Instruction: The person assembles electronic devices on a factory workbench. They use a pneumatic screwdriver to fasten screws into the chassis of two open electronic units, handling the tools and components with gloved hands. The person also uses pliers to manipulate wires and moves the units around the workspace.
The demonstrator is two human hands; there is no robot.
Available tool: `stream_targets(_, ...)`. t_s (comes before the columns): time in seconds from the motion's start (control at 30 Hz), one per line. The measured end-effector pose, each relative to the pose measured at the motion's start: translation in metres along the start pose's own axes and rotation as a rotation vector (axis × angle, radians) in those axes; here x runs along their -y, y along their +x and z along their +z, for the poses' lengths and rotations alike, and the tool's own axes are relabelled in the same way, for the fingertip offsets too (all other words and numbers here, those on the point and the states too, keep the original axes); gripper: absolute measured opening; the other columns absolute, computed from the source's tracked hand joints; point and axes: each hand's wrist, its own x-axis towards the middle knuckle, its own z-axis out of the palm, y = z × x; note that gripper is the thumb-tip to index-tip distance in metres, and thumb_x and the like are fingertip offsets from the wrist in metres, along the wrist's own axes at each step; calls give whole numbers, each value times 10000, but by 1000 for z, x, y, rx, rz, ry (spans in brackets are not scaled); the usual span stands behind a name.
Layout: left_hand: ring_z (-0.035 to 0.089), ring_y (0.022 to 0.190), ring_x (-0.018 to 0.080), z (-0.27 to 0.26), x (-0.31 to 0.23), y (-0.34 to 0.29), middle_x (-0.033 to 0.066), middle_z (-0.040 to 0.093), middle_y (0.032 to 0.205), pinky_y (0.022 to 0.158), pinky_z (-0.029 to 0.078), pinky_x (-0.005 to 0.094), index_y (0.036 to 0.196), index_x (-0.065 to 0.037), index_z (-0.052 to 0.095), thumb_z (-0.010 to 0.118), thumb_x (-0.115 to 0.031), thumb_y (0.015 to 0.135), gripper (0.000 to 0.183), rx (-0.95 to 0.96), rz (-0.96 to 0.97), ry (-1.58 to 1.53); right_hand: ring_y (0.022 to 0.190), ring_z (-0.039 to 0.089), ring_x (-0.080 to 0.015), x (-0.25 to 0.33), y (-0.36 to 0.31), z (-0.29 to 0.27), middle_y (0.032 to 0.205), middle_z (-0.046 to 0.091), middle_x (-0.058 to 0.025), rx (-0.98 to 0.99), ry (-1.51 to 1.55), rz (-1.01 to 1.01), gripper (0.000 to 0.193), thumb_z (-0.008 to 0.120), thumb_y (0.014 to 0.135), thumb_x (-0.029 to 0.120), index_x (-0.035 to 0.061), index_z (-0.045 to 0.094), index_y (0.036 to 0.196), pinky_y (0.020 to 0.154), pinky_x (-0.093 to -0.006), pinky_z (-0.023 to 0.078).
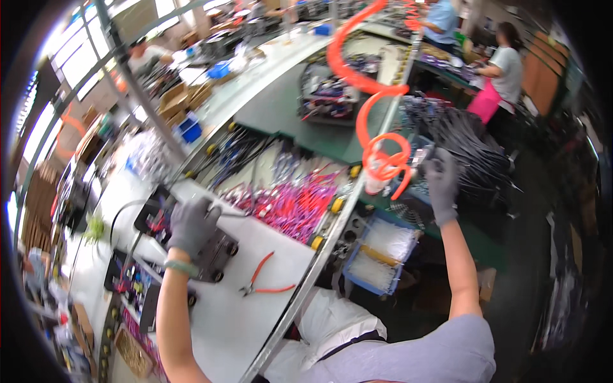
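My left hand (191, 228), in a grey glove, has its fingers curled at the end of a dark box-shaped case (217, 256) with round feet, which is tilted on the pale bench. A short dark cable end sticks out by those fingers. Reaching far to the right, my right hand (442, 184), gloved in grey too, is closed near a bundle of black cables (466, 137). Something small and silvery shows at its fingertips, too blurred to name. An orange coiled hose (387, 156) hangs just left of it. Cutting pliers (263, 281) with orange handles lie on the bench between my arms.
Pink and red wires (297, 201) fill a recess beyond the bench. A blue bin (382, 252) of clear pieces sits below the metal rail. Another open case (332, 96) full of wires stands farther along the line. Several people work in the background.
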Motion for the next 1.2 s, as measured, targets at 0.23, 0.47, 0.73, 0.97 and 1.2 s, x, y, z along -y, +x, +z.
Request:
stream_targets(0.23, 592, 1065, 290, 29, -61, -14, 105, 625, 1166, 958, 443, 432, 1182, -116, 592, 709, -277, 816, 416, -290, 552, -51, 895, 654, -293, 185, -150, 62, 1039, 656, -103, 935, 523, -605, 589, 806, 697, 343, 62, 607, 1174, 771, -413, 517)
stream_targets(0.47, 609, 1072, 272, 157, -97, 27, 138, 658, 1076, 961, 419, 415, 1099, -111, 635, 481, -498, 917, 455, 232, 369, 53, 1243, 472, -353, 206, -225, 156, 1290, 512, -180, 1329, 197, -838, 742, 726, 721, 530, 92, 527, 1287, 1080, -496, 321)
stream_targets(0.73, 591, 1062, 344, 195, -40, 25, 167, 685, 1039, 989, 403, 430, 957, -115, 705, 329, -493, 992, 535, 204, 264, -278, 1174, 532, -305, 226, -221, 115, 1268, 536, -98, 1521, 71, -773, 689, 784, 705, 429, 160, 547, 1294, 999, -471, 414)
stream_targets(0.97, 616, 1005, 372, 176, -33, 3, 185, 696, 987, 1006, 387, 442, 908, -100, 715, 288, -478, 1008, 579, 419, 187, -362, 1024, 612, -330, 244, -271, 149, 1099, 608, -132, 1492, -179, -894, 455, 753, 720, 251, 72, 635, 1122, 856, -534, 479)
stream_targets(1.2, 590, 1029, 325, 171, 45, -93, 126, 678, 962, 967, 413, 442, 970, -98, 669, 315, -355, 1013, 439, 202, 360, -347, 960, 594, -300, 230, -216, 134, 1023, 594, -142, 1432, -195, -1043, 247, 668, 741, 121, 91, 649, 985, 733, -430, 490)
